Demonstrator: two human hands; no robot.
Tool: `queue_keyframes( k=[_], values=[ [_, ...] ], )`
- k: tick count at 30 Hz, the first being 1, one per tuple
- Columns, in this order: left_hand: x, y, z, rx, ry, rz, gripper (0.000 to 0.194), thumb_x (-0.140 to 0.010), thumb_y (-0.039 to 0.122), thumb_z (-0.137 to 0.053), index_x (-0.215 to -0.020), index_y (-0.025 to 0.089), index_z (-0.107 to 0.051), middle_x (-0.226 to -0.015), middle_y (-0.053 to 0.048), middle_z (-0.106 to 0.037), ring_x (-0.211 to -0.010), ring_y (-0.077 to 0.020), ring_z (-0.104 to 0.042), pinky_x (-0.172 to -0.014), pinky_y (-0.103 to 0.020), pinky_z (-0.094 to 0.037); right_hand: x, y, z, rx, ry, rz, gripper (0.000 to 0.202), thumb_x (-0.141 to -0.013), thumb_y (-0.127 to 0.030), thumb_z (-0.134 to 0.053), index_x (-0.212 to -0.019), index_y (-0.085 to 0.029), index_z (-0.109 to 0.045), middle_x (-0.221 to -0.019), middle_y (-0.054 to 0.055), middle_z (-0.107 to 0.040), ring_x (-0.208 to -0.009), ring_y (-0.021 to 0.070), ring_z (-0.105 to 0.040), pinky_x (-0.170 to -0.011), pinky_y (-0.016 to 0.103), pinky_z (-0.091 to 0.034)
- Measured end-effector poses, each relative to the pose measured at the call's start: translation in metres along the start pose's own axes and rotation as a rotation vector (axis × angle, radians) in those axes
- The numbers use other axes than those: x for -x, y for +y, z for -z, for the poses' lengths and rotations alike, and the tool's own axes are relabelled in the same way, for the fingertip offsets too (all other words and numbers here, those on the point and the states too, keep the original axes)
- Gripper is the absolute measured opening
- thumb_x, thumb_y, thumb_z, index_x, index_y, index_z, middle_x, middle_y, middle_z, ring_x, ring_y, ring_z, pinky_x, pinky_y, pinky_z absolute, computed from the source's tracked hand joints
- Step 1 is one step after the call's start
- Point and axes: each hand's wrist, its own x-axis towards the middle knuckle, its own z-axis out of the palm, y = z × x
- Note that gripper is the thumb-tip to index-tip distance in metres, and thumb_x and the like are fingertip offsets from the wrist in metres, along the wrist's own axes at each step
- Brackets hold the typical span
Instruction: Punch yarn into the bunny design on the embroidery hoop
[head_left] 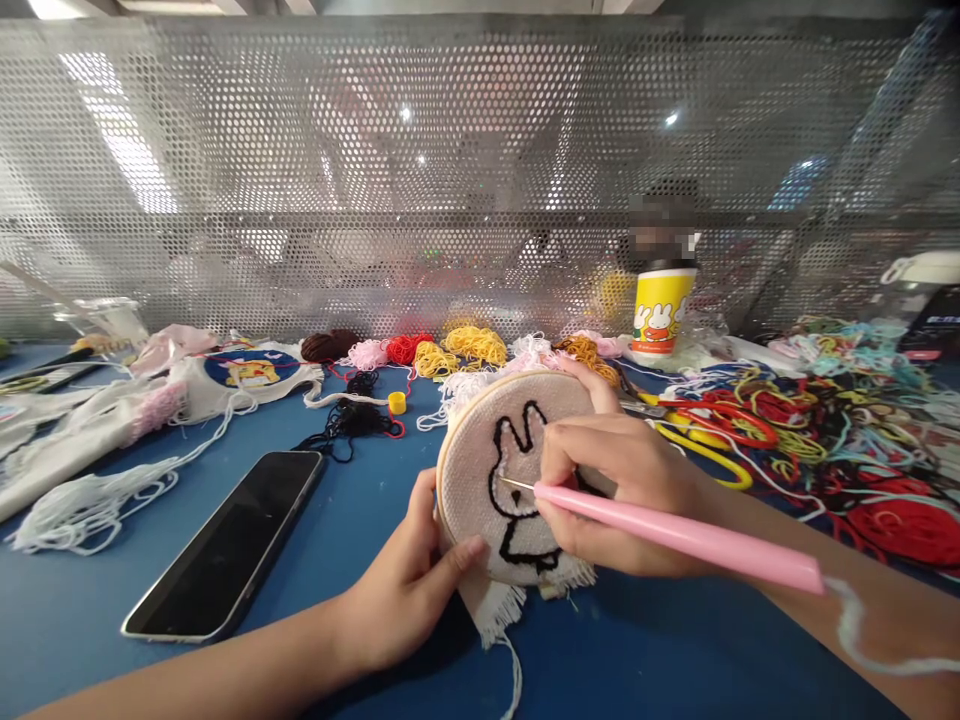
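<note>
My left hand (pixel 420 570) grips the lower left edge of a round embroidery hoop (pixel 441 470), thumb on the front. Stretched in the hoop is white cloth (pixel 469 500) with a rabbit outlined in black yarn (pixel 504 540). Between the fingers of my right hand (pixel 630 480) is a pink punch needle (pixel 690 535). Its thin metal tip meets the cloth on the rabbit's face, left of the small black nose. Pale yarn (pixel 851 630) trails from the back end of the handle. More fingers show behind the hoop's upper right edge; whose they are I cannot tell.
A phone (pixel 225 550) lies to the left, near white yarn (pixel 75 505) and finished cloth pieces (pixel 255 375). Yarn bundles (pixel 476 345) line the back. On the right are yellow-handled scissors (pixel 705 445), tangled yarn (pixel 900 520) and a yellow cup (pixel 664 305). A perforated metal screen (pixel 450 150) stands behind.
</note>
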Motion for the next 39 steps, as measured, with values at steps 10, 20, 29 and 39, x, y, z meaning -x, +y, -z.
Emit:
queue_keyframes(
  k=[10, 20, 29, 39],
  values=[
    [0.0, -0.002, 0.001, -0.026, -0.005, -0.018, 0.03, -0.083, 0.025, -0.041, -0.109, 0.031, -0.028, -0.101, 0.003, -0.049, -0.094, -0.0101, -0.046, -0.083, -0.023, -0.04, 0.001, 0.002, 0.001, 0.082, -0.069, 0.044, 0.011, -0.072, -0.016, -0.048, -0.061, -0.018, -0.045, -0.051, -0.009, -0.048, -0.048, 0.0053, -0.045, -0.096, 0.043, -0.01],
    [0.003, -0.003, 0.002, -0.284, 0.048, -0.11, 0.04, -0.083, 0.026, -0.038, -0.119, 0.033, -0.021, -0.101, 0.0, -0.05, -0.093, -0.0141, -0.05, -0.082, -0.026, -0.042, 0.003, 0.001, -0.006, 0.229, 0.006, 0.087, 0.011, -0.076, -0.028, -0.051, -0.069, -0.021, -0.055, -0.052, -0.008, -0.054, -0.056, 0.0077, -0.048, -0.094, 0.046, -0.006],
    [0.009, 0.002, 0.002, -0.485, 0.04, -0.29, 0.047, -0.084, 0.023, -0.036, -0.126, 0.032, -0.016, -0.127, -0.003, -0.036, -0.115, -0.0188, -0.035, -0.095, -0.03, -0.031, 0.005, -0.004, -0.014, 0.435, 0.145, 0.256, 0.019, -0.075, -0.012, -0.044, -0.064, -0.02, -0.057, -0.048, -0.007, -0.052, -0.05, 0.0071, -0.045, -0.096, 0.049, -0.008],
    [-0.001, -0.002, 0.005, -0.381, 0.194, -0.077, 0.035, -0.082, 0.025, -0.042, -0.114, 0.023, -0.031, -0.117, -0.005, -0.044, -0.11, -0.0198, -0.039, -0.095, -0.034, -0.031, 0.006, 0.004, -0.02, 0.462, 0.322, 0.121, 0.008, -0.073, -0.023, -0.056, -0.069, -0.018, -0.052, -0.047, -0.008, -0.053, -0.047, 0.0068, -0.047, -0.092, 0.043, -0.019]
  ],
)
